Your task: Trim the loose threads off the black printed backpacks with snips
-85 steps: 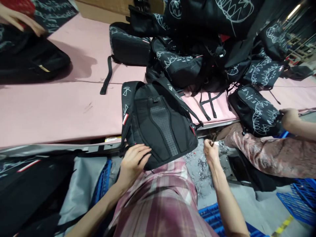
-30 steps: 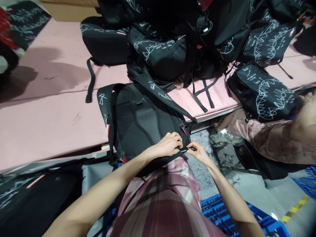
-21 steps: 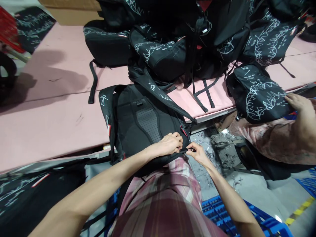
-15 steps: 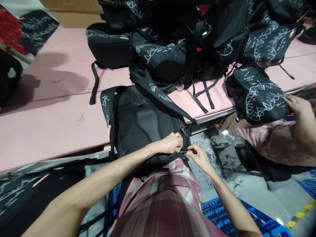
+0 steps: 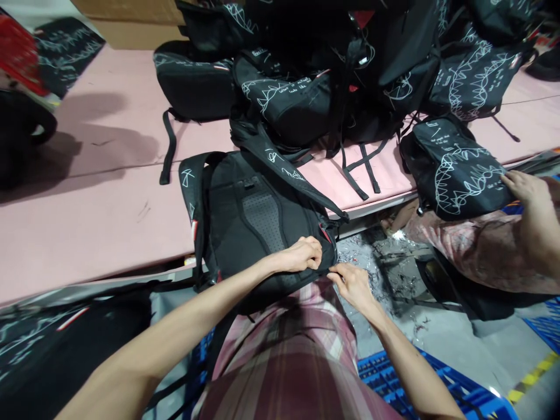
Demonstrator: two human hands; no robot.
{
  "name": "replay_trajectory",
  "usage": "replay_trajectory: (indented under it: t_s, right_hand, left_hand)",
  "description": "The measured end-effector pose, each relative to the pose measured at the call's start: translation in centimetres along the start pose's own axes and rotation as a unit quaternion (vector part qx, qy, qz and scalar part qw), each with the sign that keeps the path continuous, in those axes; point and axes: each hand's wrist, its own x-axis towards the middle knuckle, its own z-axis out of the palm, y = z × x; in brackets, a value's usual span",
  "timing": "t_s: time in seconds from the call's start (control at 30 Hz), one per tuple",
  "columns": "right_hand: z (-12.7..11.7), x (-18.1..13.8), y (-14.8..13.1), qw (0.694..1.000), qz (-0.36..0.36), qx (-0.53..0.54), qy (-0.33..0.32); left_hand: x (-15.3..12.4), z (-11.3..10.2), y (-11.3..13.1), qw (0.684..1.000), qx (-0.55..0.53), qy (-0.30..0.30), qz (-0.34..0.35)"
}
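Note:
A black backpack [image 5: 227,233] lies with its padded back panel up, partly on the pink table edge and partly over my lap. My left hand [image 5: 306,254] is closed on its lower right part, the fingers curled into the fabric. Just to the right, my right hand [image 5: 352,283] pinches the bag's lower right corner between thumb and fingertips. Whether anything small is tucked in that palm cannot be made out. One shoulder strap [image 5: 284,166] with white line drawings lies across the bag's upper right side.
Black backpacks with white scribble prints [image 5: 284,99] are piled along the back of the pink table [image 5: 109,221]. At right, a co-worker's hand [image 5: 525,186] rests on another backpack [image 5: 464,169]. Blue crates [image 5: 429,379] stand below. A cardboard box [image 5: 135,35] sits far left.
My right hand has turned and its fingers have closed at the bag's corner; the small dark item seen in it earlier no longer shows. My left hand has barely moved.

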Motion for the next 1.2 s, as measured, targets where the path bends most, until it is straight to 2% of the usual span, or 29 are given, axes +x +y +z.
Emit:
replay_trajectory:
  t_s: [0.17,0.27,0.43,0.57,0.93,1.03,1.13,1.2]
  right_hand:
    - [0.2,-0.2,0.6,0.994,0.067,0.084,0.0]
    - [0.2,-0.1,0.9,0.985,0.117,0.122,0.03]
    - [0.4,0.6,0.6,0.989,0.084,0.048,0.109]
    - [1.0,1.4,0.0,0.989,0.075,0.016,0.13]
    - [1.9,2.5,-0.3,0.993,0.059,-0.005,0.105]
    - [1.7,2.3,0.2,0.99,0.07,0.052,0.114]
    - [1.1,2.0,1.6,0.968,0.116,0.154,0.162]
    - [0.9,1.5,2.7,0.947,0.157,0.2,0.195]
  left_hand:
    - [0.0,-0.1,0.0,0.988,-0.089,0.105,-0.064]
    - [0.4,0.1,0.2,0.978,-0.098,0.144,-0.113]
    - [1.1,1.0,0.3,0.966,-0.08,0.2,-0.145]
    - [1.3,1.0,0.3,0.959,-0.095,0.204,-0.172]
    - [1.4,0.5,0.6,0.949,-0.129,0.208,-0.199]
    - [1.2,-0.2,0.2,0.945,-0.156,0.206,-0.2]
    - [0.4,-1.3,-0.2,0.955,-0.217,0.134,-0.152]
    - [-0.3,-1.5,-0.3,0.972,-0.164,0.115,-0.124]
